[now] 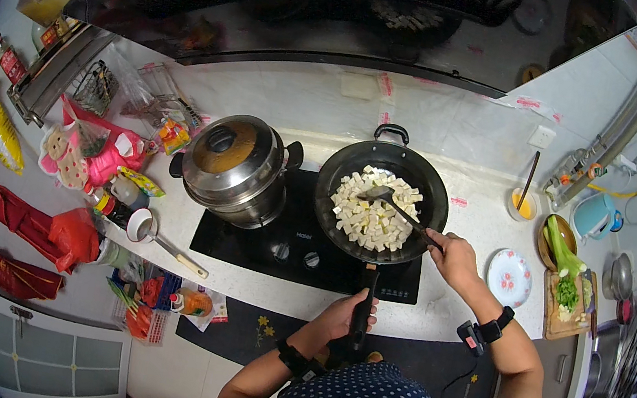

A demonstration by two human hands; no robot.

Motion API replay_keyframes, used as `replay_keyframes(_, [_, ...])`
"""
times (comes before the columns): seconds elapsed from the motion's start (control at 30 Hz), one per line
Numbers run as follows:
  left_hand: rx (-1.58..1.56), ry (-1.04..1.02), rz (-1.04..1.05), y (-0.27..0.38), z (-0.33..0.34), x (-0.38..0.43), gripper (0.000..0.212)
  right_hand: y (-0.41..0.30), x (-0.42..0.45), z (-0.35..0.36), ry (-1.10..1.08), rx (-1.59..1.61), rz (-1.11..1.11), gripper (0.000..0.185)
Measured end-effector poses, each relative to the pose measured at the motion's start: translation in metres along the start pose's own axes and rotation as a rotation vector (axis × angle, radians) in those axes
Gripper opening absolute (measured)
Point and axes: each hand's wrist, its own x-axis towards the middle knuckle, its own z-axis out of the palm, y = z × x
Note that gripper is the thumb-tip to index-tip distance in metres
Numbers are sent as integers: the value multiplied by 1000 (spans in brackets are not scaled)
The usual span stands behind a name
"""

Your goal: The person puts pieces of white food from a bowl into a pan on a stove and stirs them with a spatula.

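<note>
A dark wok (433,173) stands on the right side of the black Haier gas hob (248,253). My left hand (347,314) is closed around the wok's long black handle (363,304), which points toward me. In my right hand (454,259) is the dark handle of a cooking spatula (405,215). The spatula's blade lies over a heap of pale diced cubes (372,232), which look like tofu and cover much of the wok's bottom. A few yellowish spots show among the cubes near the blade.
A lidded steel steamer pot (235,180) occupies the hob's left side. Left of it lie a white ladle (142,226) and several bottles. At right are a floral plate (509,277), a cup of yellow liquid (521,204) and a cutting board (549,326) with chopped greens. The range hood (319,26) hangs above.
</note>
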Motion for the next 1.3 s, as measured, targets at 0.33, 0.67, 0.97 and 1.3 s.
replay_keyframes(0.33, [-50,-36,7,-2,-3,1,37,-6,10,23,41,-192,-119,35])
replay_keyframes(0.67, [-42,-20,3,-2,-2,1,37,-15,23,19,137,-85,-173,37])
replay_keyframes(0.97, [-43,8,-7,-2,-3,2,38,-7,13,15,86,-194,-123,33])
replay_keyframes(1.3, [-37,0,6,-1,3,-2,36,-2,32,28,-174,745,261,33])
